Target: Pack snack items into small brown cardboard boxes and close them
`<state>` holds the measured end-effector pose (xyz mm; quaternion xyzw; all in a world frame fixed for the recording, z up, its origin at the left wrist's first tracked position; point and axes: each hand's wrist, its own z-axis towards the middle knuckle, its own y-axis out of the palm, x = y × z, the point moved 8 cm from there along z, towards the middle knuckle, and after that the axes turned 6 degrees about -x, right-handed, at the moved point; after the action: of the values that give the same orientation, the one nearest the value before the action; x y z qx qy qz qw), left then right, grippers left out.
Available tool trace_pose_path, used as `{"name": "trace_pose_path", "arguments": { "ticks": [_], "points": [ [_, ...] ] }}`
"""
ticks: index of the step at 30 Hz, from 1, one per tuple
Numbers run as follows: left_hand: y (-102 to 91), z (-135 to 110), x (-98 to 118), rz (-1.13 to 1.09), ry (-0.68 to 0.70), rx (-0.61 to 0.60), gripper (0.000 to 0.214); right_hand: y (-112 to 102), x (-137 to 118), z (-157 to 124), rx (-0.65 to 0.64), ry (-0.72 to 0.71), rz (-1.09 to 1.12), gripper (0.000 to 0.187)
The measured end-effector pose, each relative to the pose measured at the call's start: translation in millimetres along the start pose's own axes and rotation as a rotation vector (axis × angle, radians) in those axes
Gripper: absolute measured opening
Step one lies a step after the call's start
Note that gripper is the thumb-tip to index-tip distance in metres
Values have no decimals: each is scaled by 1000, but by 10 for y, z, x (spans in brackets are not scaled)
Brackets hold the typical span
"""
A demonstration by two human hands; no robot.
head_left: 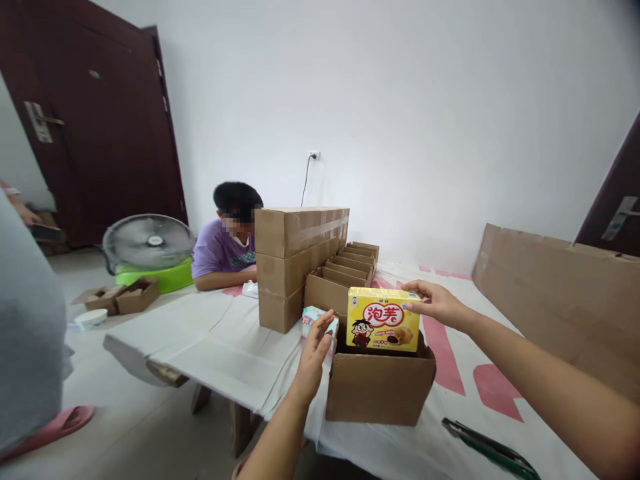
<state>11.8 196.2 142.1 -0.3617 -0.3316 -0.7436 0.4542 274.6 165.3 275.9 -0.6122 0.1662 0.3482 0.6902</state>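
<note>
Right hand pinches the top corner of the yellow box, upright in the open carton; left hand, fingers loose, touches a pale packet beside it — packing seems underway, and seating the box likely needs a straight push down — white-covered bench, stacked cartons, fan, bare wall

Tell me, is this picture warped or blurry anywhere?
Head view: wide-angle bending tilts the dark brown door and stretches the edges; soft, even light, no glare on the yellow snack box; right hand and left hand look sharp; the seated person's face is blurred.
</note>
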Motion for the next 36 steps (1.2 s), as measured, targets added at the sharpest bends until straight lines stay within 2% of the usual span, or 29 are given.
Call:
{"name": "trace_pose_path", "arguments": {
  "ticks": [4, 6, 7, 10, 13, 16, 19, 24, 31, 36],
  "points": [
    [24, 377, 260, 44, -27, 4, 75, -99, -12, 38, 52, -42, 202, 59],
    [155, 642, 343, -15, -95, -87, 86, -135, -30, 123, 69, -63, 313, 59],
    [240, 775, 363, -63, -137, -151, 84, -153, -27, 180, 86, -68, 357, 59],
    [402, 1137, 348, -169, -234, -267, 66, -210, 56, 382, 183, -48, 425, 61],
    [360, 1443, 254, -186, -230, -224, 59, -207, 228, 579, 259, 9, 432, 67],
    [288, 1643, 109, -199, -226, -171, 56, -90, 404, 735, 236, 82, 415, 71],
    [259, 1759, -14, -214, -230, -145, 54, 61, 496, 846, 184, 117, 394, 65],
    [254, 1839, -166, -246, -224, -145, 56, 241, 525, 998, 124, 95, 385, 51],
    [173, 1799, -363, -246, -238, -124, 58, 371, 604, 1071, 91, 87, 390, 46],
    [178, 1740, -349, -229, -223, -117, 61, 425, 631, 1042, 101, 67, 434, 44]
  ]
}}
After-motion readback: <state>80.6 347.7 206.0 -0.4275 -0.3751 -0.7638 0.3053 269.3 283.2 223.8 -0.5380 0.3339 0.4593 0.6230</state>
